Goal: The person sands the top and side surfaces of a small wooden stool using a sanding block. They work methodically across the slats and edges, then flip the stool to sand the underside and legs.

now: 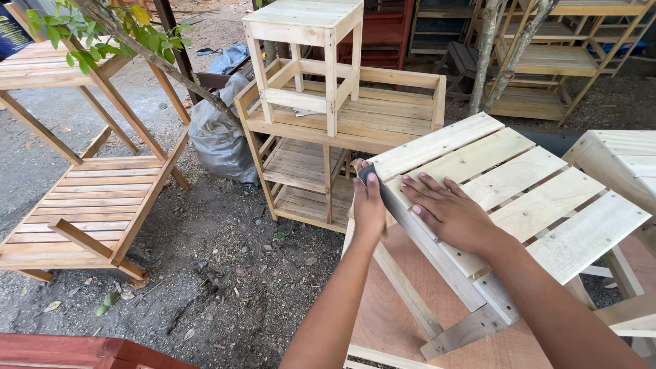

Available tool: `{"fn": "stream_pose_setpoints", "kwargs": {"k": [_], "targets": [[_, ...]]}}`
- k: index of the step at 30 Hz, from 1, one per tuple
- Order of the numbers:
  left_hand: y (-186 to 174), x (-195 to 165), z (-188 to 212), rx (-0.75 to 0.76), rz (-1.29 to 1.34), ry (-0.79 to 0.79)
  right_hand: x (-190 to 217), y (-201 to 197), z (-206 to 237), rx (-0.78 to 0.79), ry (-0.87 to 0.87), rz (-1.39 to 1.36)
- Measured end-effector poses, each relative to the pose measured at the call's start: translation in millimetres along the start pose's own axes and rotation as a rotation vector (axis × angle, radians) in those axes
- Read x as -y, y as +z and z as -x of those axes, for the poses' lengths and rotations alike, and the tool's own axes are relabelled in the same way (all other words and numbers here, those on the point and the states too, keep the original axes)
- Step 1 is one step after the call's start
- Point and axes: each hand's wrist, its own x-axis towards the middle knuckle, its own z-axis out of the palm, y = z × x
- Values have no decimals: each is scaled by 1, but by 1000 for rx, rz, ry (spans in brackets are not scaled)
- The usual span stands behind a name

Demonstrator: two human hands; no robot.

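A pale wooden slatted table point(547, 198) lies tilted in front of me. My left hand point(369, 205) grips a dark sheet of sandpaper point(383, 191) against the table's left edge, near its far corner. My right hand point(447, 212) lies flat with fingers spread on the slats just beside the sandpaper, touching its edge. Both forearms reach in from the bottom of the view.
A slatted shelf unit point(321, 143) with a small wooden stool point(304, 48) on top stands beyond. A folding wooden rack point(89, 205) is at left on dirt ground, a grey sack point(219, 137) by a tree trunk. A brown board point(389, 314) lies under the table.
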Motion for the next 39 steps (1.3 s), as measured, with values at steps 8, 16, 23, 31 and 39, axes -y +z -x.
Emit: {"fn": "stream_pose_setpoints", "kwargs": {"k": [8,16,23,31,39], "targets": [[4,7,-10,88,60,-113,-1,0,-1,-26,-37,11],[24,-18,38,71,182,37,-6,6,-4,-27,-45,-41],[25,-5,4,17,449,55,-7,6,-4,3,-5,-22],[23,-12,56,73,158,-42,-3,1,-3,-4,-8,-66],[17,-4,-7,-11,413,-362,-7,1,1,-20,-30,-73]]}}
